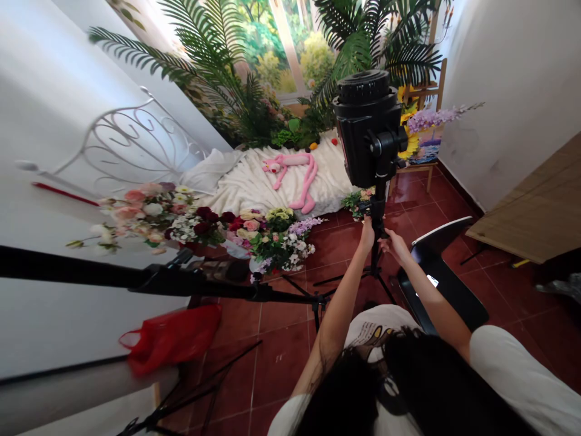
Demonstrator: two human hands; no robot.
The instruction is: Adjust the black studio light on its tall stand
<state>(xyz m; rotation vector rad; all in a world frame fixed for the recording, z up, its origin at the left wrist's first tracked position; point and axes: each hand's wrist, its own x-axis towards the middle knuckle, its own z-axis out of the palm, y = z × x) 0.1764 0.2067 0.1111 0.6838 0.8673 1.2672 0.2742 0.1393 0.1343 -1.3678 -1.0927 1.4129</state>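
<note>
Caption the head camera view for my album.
Left hand and right hand at a black light stand, flowers and a pink plush toy beyond.

Head camera — high, facing forward and down

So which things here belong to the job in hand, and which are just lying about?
Job, judging by the hands:
- black stand, left hand on it, right hand beside
- black lamp head on top

Seemingly lying about:
- pink plush toy
- red bag
- black chair
</note>
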